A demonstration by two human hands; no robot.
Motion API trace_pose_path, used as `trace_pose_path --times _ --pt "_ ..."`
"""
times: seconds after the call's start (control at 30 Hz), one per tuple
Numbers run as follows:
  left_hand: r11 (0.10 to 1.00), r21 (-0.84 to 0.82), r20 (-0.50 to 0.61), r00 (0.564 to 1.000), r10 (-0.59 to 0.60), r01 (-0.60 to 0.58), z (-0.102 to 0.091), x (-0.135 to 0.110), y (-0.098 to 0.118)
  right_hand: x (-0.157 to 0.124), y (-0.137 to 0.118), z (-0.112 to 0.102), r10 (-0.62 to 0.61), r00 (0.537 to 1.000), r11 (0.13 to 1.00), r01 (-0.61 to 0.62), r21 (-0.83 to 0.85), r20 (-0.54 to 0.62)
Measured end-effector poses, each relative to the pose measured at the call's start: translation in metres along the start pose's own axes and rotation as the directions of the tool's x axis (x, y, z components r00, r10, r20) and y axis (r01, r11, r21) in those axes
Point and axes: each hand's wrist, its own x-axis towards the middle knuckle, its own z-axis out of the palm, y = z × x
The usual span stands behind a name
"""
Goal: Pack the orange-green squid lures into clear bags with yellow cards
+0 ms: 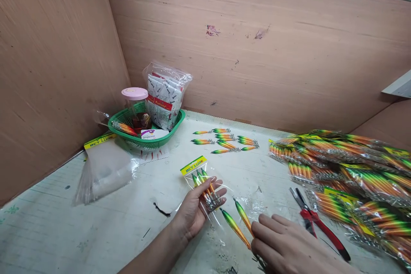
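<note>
In my left hand (195, 209) is a clear plastic bag (194, 166) with a yellow "BCT LURE" header. Several green-and-orange fishing lures (205, 184) lie inside it, and my thumb presses on them from the front. To the right, my right hand (282, 239) is closed around the hook ends of two more fishing lures (236, 227), whose green tips point up and left toward the bag. The hooks are partly hidden by my fingers. Loose fishing lures (225, 141) lie in small groups on the table beyond my hands.
Red-handled pliers (316, 220) lie right of my right hand. Filled lure packs (346, 167) are piled on the right. Flat bags (105, 171) are stacked on the left, beside a green basket (157, 141) holding a pink-lidded jar (135, 94) and a bag of packets (165, 102).
</note>
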Motion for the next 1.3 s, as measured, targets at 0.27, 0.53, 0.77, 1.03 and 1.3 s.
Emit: trace_pose_path --times 0.27,0.53,0.77,1.03,1.3 --pt "0.999 -0.031 -0.013 1.0 0.028 -0.028 0.001 -0.003 0.001 -0.001 0.002 0.005 0.06 0.997 0.997 -0.058 0.044 -0.04" --pt "1.0 0.012 -0.023 1.0 0.009 -0.009 0.004 -0.006 0.002 0.002 0.002 0.009 0.077 0.995 0.997 -0.075 0.028 -0.063" --pt "0.999 0.019 -0.038 0.999 0.037 -0.037 0.005 -0.008 0.001 0.009 -0.009 0.019 -0.012 0.992 0.985 -0.01 -0.173 -0.127" --pt "0.999 0.0 0.001 0.999 0.034 -0.034 0.006 -0.007 -0.003 0.029 0.001 0.025 0.002 0.984 0.974 -0.042 -0.221 -0.179" --pt "0.998 -0.064 -0.108 0.994 -0.018 0.012 0.011 -0.009 0.006 -0.002 0.019 -0.029 -0.022 0.998 0.906 -0.002 0.424 0.052"
